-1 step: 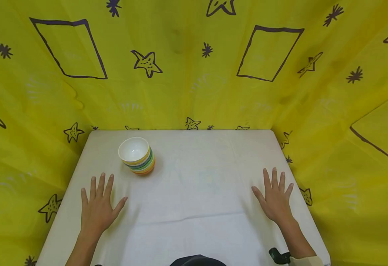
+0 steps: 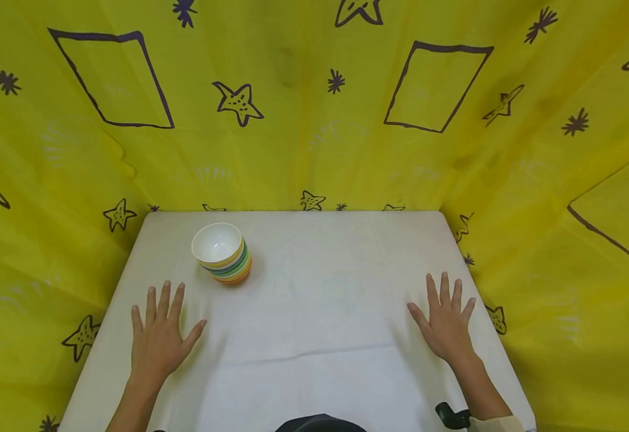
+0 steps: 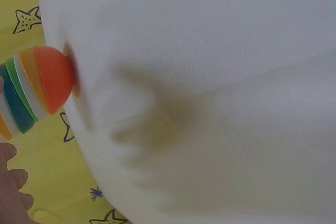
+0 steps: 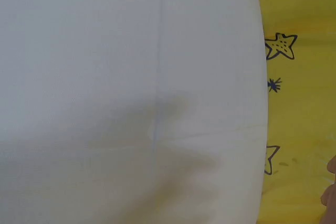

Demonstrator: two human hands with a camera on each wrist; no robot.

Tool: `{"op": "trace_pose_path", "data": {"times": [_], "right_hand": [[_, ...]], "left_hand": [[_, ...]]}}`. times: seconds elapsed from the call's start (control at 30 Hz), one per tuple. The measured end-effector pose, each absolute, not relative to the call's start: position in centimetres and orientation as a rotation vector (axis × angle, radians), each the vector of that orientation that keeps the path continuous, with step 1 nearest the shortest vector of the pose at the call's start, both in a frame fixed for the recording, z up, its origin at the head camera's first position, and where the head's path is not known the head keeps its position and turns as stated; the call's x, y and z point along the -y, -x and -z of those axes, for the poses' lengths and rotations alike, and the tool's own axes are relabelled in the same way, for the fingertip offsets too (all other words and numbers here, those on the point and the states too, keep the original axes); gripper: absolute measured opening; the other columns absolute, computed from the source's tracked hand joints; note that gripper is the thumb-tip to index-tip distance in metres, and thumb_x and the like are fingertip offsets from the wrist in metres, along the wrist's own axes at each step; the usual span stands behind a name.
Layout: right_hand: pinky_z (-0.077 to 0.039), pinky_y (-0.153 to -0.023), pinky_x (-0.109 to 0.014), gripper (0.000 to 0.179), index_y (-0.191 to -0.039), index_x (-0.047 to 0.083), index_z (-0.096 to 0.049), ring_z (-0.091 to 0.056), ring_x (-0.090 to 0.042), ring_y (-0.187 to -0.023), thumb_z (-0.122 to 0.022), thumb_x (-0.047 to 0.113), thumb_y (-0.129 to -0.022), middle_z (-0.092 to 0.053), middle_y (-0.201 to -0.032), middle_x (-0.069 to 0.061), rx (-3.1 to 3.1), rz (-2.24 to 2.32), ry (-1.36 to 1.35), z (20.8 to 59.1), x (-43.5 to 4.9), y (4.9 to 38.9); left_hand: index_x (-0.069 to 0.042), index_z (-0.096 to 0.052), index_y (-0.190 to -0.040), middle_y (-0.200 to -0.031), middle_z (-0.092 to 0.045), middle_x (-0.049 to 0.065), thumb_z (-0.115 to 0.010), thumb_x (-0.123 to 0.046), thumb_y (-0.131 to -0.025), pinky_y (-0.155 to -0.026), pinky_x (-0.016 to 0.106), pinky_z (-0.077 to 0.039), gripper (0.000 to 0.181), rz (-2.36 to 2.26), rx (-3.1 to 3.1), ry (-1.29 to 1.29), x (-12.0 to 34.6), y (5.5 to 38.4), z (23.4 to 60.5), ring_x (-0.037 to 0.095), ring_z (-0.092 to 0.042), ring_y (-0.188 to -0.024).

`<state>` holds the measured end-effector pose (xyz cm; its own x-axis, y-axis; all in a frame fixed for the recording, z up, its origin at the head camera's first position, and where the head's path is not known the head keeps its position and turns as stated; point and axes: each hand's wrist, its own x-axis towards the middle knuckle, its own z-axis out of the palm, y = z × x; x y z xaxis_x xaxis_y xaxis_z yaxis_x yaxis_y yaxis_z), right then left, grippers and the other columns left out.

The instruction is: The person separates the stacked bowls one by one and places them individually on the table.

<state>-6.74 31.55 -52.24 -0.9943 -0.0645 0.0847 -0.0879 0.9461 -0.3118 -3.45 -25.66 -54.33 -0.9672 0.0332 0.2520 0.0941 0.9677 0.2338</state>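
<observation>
Several nested bowls form a stack [image 2: 225, 255] at the far left of the table, the top one white inside. In the left wrist view the stack's coloured bands show, with an orange-red bowl [image 3: 55, 80] lowest. My left hand [image 2: 157, 342], palm down with fingers spread, is held over the table just in front of the bowls and holds nothing. Over the right side of the table my right hand [image 2: 446, 330] is likewise spread and holds nothing. Both cast shadows on the cloth. Only fingertips [image 4: 329, 192] of the right hand show in its wrist view.
A white cloth with a crease covers the table [image 2: 314, 312]. Yellow curtains [image 2: 292, 150] printed with dark stars and frames hang along its back and both sides. A dark rounded object [image 2: 322, 423] shows at the bottom edge of the head view.
</observation>
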Motion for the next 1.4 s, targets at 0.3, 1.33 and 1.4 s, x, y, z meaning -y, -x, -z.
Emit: {"op": "trace_pose_path", "data": {"times": [0.3,1.33,1.4], "right_hand": [[0.006,-0.115,-0.079,0.09,-0.164,-0.003,-0.021,0.002,-0.059,-0.153,-0.059,0.051,-0.103,-0.006,-0.169,-0.036,3.033,-0.5,-0.215,52.3,-29.5,8.7],[-0.022,-0.126,-0.048,0.119,-0.168,0.008,-0.015,-0.015,-0.028,-0.16,-0.076,0.067,-0.086,-0.016,-0.174,-0.012,3.04,-0.869,-0.757,46.5,-7.8,21.6],[-0.026,-0.125,-0.048,0.121,-0.168,0.008,-0.014,-0.018,-0.028,-0.159,-0.076,0.069,-0.085,-0.018,-0.174,-0.011,3.057,-0.866,-0.77,46.3,-6.9,22.0]], "left_hand": [[-0.002,-0.035,-0.161,-0.163,-0.032,0.032,-0.071,-0.05,-0.091,-0.115,0.08,-0.014,0.092,0.424,2.871,0.086,25.5,3.8,54.7,0.054,-0.02,-0.152],[0.001,-0.018,-0.166,-0.169,-0.025,0.027,-0.095,-0.029,-0.08,-0.123,0.064,-0.022,0.119,1.402,2.7,-0.258,22.3,11.9,57.7,0.047,-0.022,-0.155],[0.0,-0.019,-0.166,-0.168,-0.026,0.026,-0.097,-0.025,-0.078,-0.123,0.063,-0.022,0.121,1.438,2.668,-0.242,22.1,12.4,58.3,0.046,-0.023,-0.155]]}}
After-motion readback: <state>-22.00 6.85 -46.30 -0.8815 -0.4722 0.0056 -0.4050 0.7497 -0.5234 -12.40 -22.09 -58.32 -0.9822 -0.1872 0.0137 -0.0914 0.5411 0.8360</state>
